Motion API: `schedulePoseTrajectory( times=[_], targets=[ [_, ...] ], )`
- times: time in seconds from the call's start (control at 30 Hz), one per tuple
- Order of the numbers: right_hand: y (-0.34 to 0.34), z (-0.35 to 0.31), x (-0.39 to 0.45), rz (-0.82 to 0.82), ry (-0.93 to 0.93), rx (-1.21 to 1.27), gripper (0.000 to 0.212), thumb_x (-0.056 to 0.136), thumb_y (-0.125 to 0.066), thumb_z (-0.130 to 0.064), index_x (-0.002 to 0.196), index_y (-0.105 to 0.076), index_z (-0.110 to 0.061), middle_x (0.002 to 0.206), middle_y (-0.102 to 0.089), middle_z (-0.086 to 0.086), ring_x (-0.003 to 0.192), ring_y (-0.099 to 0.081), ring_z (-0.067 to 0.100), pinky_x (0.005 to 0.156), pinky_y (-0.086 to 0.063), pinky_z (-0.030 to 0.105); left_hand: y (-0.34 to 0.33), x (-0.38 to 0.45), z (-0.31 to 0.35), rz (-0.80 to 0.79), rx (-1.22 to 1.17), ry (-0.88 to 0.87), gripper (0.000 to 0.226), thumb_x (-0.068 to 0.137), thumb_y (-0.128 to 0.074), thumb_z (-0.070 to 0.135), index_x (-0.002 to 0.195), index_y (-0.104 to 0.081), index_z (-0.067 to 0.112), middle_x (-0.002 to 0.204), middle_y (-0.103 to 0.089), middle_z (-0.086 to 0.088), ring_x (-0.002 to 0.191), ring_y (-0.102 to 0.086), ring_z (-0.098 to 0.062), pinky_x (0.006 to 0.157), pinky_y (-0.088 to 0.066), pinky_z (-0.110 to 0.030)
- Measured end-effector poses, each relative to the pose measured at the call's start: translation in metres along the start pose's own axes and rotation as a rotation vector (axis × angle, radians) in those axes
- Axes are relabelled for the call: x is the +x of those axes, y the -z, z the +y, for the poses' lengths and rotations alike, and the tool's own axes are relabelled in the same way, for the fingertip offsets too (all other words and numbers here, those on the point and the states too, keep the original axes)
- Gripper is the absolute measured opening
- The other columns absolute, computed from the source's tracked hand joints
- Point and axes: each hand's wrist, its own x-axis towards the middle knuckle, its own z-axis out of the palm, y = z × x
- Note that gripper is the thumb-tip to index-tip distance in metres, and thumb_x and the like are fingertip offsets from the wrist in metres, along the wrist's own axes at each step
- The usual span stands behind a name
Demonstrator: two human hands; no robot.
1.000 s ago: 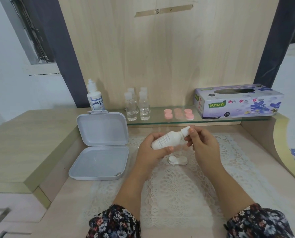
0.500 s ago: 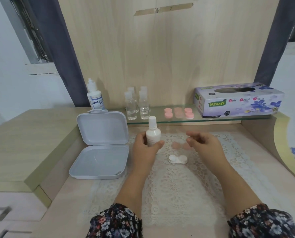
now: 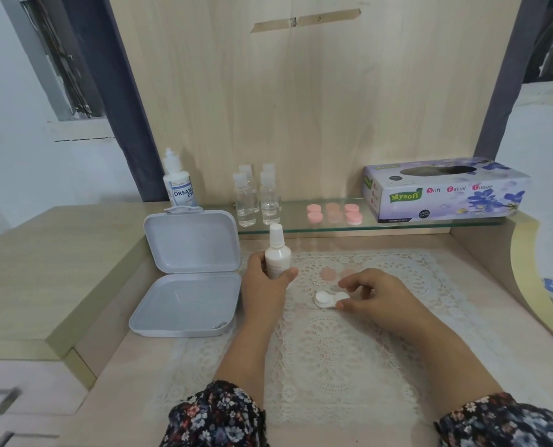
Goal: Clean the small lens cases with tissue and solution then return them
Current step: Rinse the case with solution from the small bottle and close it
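Head view looks down on the bench (image 3: 481, 304), where a lace mat (image 3: 333, 343) lies in the middle. Her left hand (image 3: 265, 285) has its grip wrapped round a white solution bottle (image 3: 277, 253), held upright near the mat's back left corner. Her right hand (image 3: 378, 296) pinches the white lens case (image 3: 328, 300), which sits on the mat between both hands. An open grey box (image 3: 188, 275) lies along the mat's left edge. On the glass shelf (image 3: 326, 225) at the back stand clear bottles (image 3: 257, 198), pink caps (image 3: 333, 213) and a tissue box (image 3: 443, 188).
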Motion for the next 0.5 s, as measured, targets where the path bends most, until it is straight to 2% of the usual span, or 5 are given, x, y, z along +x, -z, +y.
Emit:
schedulePoseTrajectory(
  times=[0.23,0.37,0.5],
  targets=[
    [-0.0009,0.0018,0.0014,-0.013,0.024,-0.07,0.03,0.078,-0.077,-0.027,0.107,-0.067,-0.027,0.094,-0.055,-0.015,0.08,-0.052,0.002,0.066,-0.038,0.016,-0.0004,-0.0015,0.0038,0.013,0.061,0.01,0.056,0.077,-0.079,0.02,0.124,-0.049,0.018,0.107,-0.058,0.01,0.096,-0.057,-0.011,0.08,-0.042,-0.027],
    [-0.0011,0.0031,0.0024,-0.03,0.022,-0.096,0.031,0.078,-0.076,-0.029,0.108,-0.067,-0.028,0.097,-0.056,-0.015,0.081,-0.052,0.001,0.066,-0.037,0.015,-0.0005,-0.0023,0.0061,0.039,0.149,0.002,0.061,0.08,-0.075,0.034,0.13,-0.044,0.017,0.113,-0.057,0.007,0.099,-0.057,-0.014,0.083,-0.044,-0.03],
    [-0.0004,0.0047,0.0039,-0.04,0.023,-0.1,0.032,0.078,-0.076,-0.03,0.109,-0.067,-0.029,0.099,-0.057,-0.015,0.082,-0.053,0.001,0.067,-0.038,0.015,-0.002,-0.0082,0.0101,0.119,0.271,-0.073,0.05,0.085,-0.066,0.04,0.122,-0.042,0.016,0.108,-0.056,0.003,0.093,-0.055,-0.017,0.077,-0.043,-0.031]
  ],
)
